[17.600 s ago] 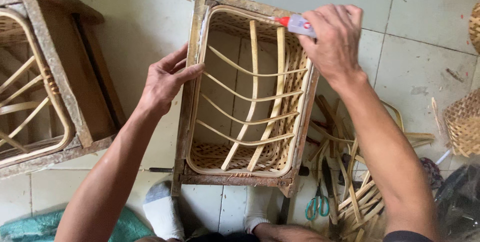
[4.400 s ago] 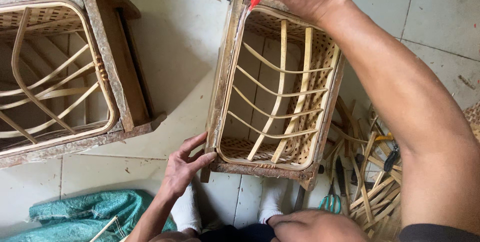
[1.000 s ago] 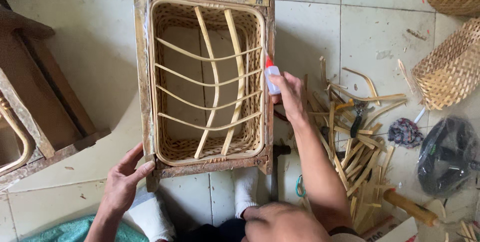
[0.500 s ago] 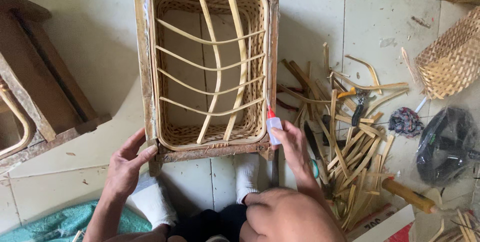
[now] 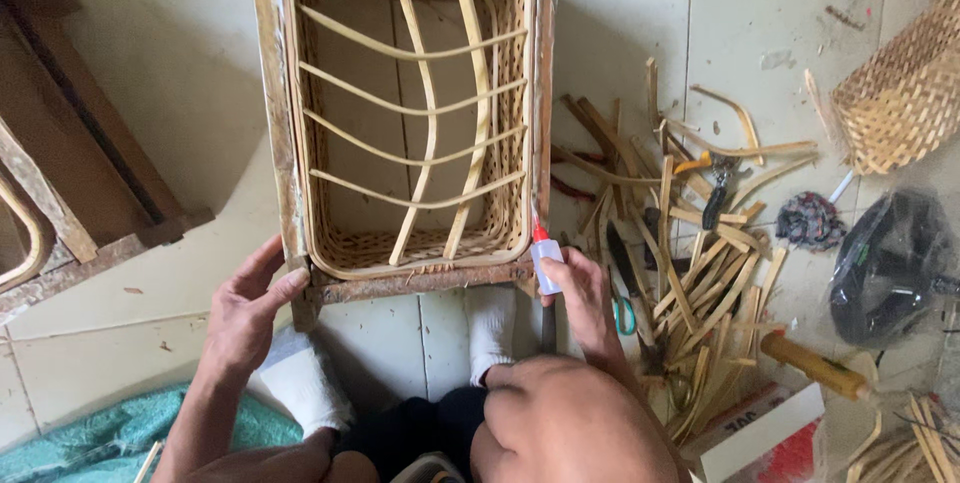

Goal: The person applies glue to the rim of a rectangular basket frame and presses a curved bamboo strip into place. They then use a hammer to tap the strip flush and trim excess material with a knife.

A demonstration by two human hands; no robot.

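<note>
Overhead view of a wooden frame (image 5: 290, 143) enclosing a half-woven rattan basket (image 5: 410, 113), standing on a tiled floor (image 5: 700, 23). The left hand (image 5: 245, 308) rests on the frame's near left corner, fingers spread and loosely curled against the wood. The right hand (image 5: 585, 298) grips a small white glue bottle (image 5: 545, 258) with a red nozzle, fingers wrapped around it; the tip appears to touch the frame's near right corner, though contact is unclear. At right lies a heap of cane offcuts (image 5: 690, 243) with scissors (image 5: 622, 313). A white-and-red box (image 5: 765, 438), its print facing up, sits at lower right. 2 white-socked feet show below the frame.
</note>
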